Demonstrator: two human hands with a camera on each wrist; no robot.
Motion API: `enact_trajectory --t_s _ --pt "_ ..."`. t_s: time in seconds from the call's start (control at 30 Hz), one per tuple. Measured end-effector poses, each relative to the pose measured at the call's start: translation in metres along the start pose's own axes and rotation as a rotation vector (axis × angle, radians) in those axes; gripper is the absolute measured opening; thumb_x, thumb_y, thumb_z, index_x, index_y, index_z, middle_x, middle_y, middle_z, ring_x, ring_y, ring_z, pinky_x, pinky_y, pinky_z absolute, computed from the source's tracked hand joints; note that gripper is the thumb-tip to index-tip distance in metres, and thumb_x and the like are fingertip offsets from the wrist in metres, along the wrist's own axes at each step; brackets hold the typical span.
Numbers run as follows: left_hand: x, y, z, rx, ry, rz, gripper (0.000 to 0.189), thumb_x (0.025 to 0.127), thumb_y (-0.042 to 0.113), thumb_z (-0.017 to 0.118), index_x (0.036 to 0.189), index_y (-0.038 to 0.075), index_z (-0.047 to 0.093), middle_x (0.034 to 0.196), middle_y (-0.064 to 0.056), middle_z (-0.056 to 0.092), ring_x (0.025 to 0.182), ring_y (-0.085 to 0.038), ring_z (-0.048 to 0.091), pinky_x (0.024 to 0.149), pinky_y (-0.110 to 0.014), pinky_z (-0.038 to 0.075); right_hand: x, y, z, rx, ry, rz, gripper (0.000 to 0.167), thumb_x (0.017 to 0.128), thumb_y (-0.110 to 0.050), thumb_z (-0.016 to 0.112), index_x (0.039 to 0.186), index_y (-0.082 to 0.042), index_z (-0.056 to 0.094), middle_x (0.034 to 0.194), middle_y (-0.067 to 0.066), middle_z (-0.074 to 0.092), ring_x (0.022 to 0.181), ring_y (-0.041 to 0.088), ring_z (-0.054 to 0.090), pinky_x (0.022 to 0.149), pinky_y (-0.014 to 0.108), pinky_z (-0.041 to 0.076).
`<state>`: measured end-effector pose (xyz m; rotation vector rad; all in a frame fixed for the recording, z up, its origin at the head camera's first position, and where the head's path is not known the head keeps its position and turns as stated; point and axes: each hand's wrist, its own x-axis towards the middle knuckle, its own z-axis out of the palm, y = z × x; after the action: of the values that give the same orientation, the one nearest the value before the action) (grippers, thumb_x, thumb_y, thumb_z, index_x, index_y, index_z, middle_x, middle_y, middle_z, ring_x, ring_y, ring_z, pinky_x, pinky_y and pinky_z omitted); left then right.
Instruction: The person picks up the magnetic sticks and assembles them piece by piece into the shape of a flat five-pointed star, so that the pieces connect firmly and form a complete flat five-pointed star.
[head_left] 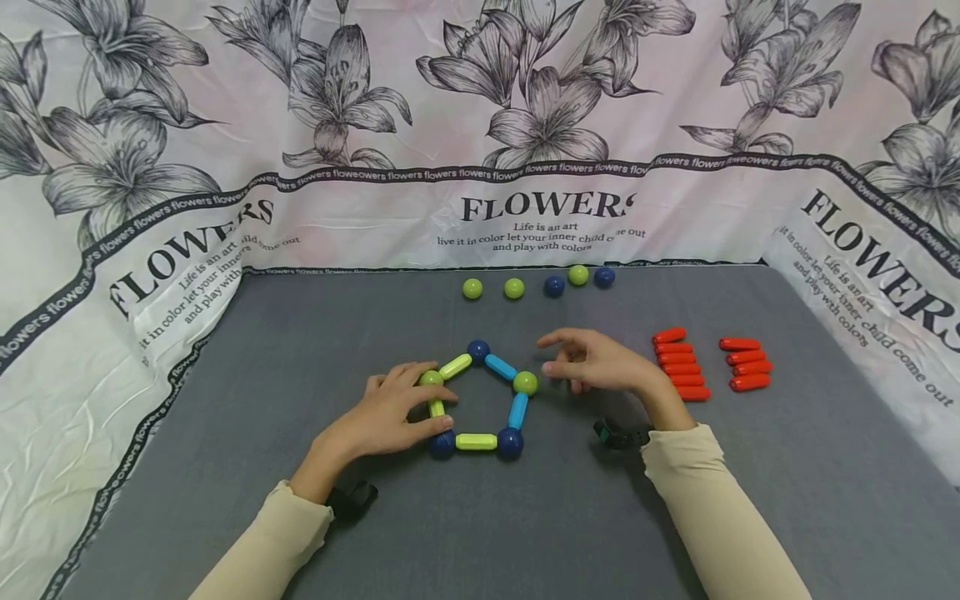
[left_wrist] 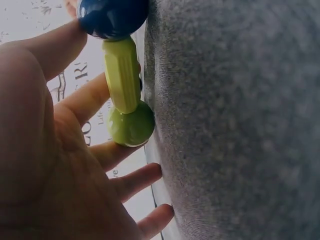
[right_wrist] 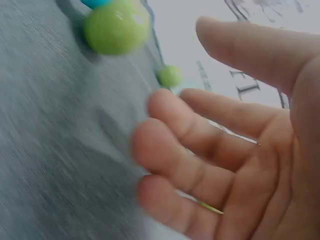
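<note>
A five-sided ring of balls and rods lies flat on the grey table [head_left: 480,533]. Its corners are dark blue balls [head_left: 510,442] and green balls [head_left: 525,383]; yellow rods [head_left: 476,442] and light blue rods [head_left: 518,411] join them. My left hand [head_left: 390,410] rests on the ring's left side, fairly straight fingers spread. In the left wrist view its thumb touches a blue ball [left_wrist: 114,17], while fingers reach behind the yellow rod [left_wrist: 121,75] and green ball [left_wrist: 131,125]. My right hand [head_left: 600,360] hovers right of the ring, loosely bent fingers holding nothing, apart from the nearest green ball [right_wrist: 116,27].
Loose green balls [head_left: 513,288] and blue balls [head_left: 554,286] sit along the table's back edge. Two columns of red rods [head_left: 681,369] lie at the right. A flower-printed cloth [head_left: 360,217] hangs behind and at both sides.
</note>
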<state>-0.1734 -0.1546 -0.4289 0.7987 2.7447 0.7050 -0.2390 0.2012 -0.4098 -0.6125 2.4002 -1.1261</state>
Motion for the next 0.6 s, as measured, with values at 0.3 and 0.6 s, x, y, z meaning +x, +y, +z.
enact_trajectory --t_s 0.3,0.6 --pt "0.001 0.002 -0.002 -0.010 0.003 -0.007 0.034 0.100 0.049 0.061 0.130 0.034 0.068 0.162 -0.008 0.039 0.151 -0.034 0.031 0.108 -0.064 0.025 -0.016 0.013 -0.029 -0.045 0.377 -0.016 0.043 0.099 -0.028 0.069 0.138 -0.011 0.061 0.101 0.013 0.070 0.085 0.023 0.063 0.072 0.032 0.050" --pt "0.001 0.001 -0.001 0.001 0.008 -0.011 0.032 0.100 0.048 0.061 0.129 0.034 0.068 0.161 -0.008 0.040 0.150 -0.033 0.032 0.107 -0.064 0.026 -0.024 0.026 -0.039 -0.109 0.529 0.002 0.045 0.099 -0.034 0.068 0.138 -0.013 0.061 0.117 0.015 0.071 0.101 0.026 0.062 0.084 0.039 0.048"
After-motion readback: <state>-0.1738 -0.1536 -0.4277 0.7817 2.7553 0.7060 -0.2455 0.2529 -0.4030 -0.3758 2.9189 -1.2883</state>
